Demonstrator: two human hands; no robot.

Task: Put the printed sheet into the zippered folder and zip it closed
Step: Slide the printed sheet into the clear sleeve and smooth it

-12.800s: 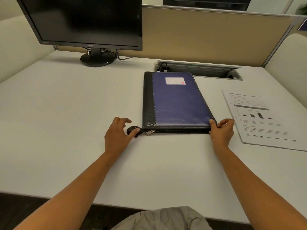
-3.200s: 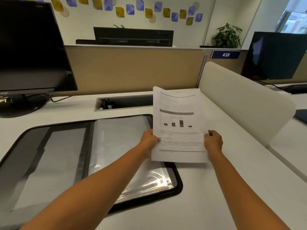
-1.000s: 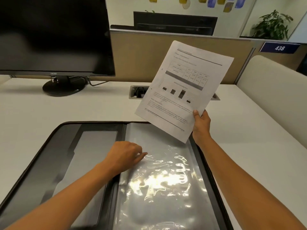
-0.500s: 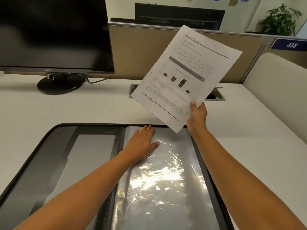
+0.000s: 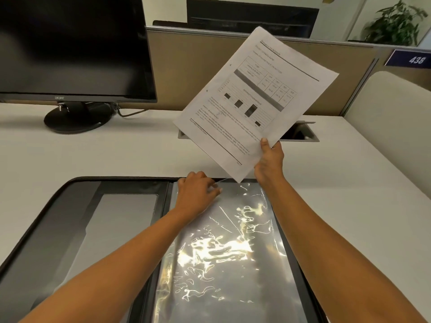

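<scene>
The zippered folder (image 5: 46,201) lies open flat at the near edge of the desk (image 5: 116,155), with the monitor (image 5: 70,47) back in the far left corner. The left hand (image 5: 198,194) pinches the top lip of the clear sleeve (image 5: 221,252) on the folder's right half. The right hand (image 5: 269,162) pinches the printed sheet (image 5: 254,101) by one lower corner, aloft above the folder's far edge. Held so, the sheet could flop and crease against the lip. Bare desk on the right leaves swinging room.
</scene>
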